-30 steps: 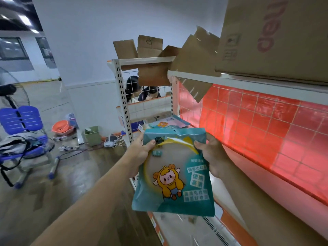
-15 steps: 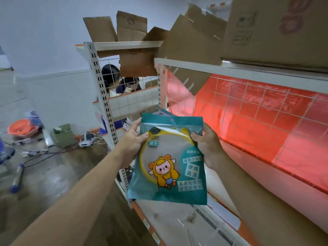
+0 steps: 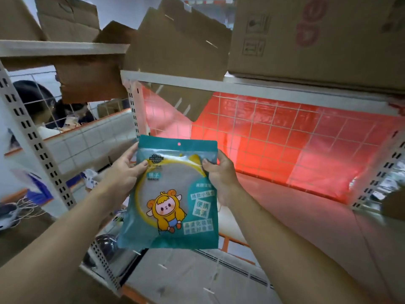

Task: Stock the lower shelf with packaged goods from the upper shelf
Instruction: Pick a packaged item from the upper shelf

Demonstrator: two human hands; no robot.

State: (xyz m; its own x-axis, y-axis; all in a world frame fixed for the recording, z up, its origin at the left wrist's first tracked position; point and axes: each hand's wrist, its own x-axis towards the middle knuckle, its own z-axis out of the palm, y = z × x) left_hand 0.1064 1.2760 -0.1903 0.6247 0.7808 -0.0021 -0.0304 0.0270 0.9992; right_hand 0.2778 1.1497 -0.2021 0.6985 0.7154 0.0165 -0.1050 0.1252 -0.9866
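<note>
A flat teal packet [image 3: 173, 198] with a yellow ring and a cartoon figure in a yellow hood hangs upright in front of the shelf unit. My left hand [image 3: 122, 172] pinches its upper left edge and my right hand [image 3: 219, 174] pinches its upper right edge. The packet is held in the air above the grey lower shelf [image 3: 197, 279]. Behind it lies a pale shelf board [image 3: 295, 202] lit red. The upper shelf [image 3: 263, 84] carries cardboard boxes [image 3: 317, 38].
A red sheet behind white wire mesh [image 3: 285, 137] forms the back of the bay. Perforated white uprights [image 3: 32, 141] stand at the left. Open cardboard flaps [image 3: 182, 40] hang over the top shelf edge. People sit behind the mesh at left [image 3: 35, 102]. Cables lie on the floor [image 3: 17, 211].
The view has turned right and closer to the shelf bay. Both hands still hold the teal packet by its top corners, now more centred before the red-lit bay.
</note>
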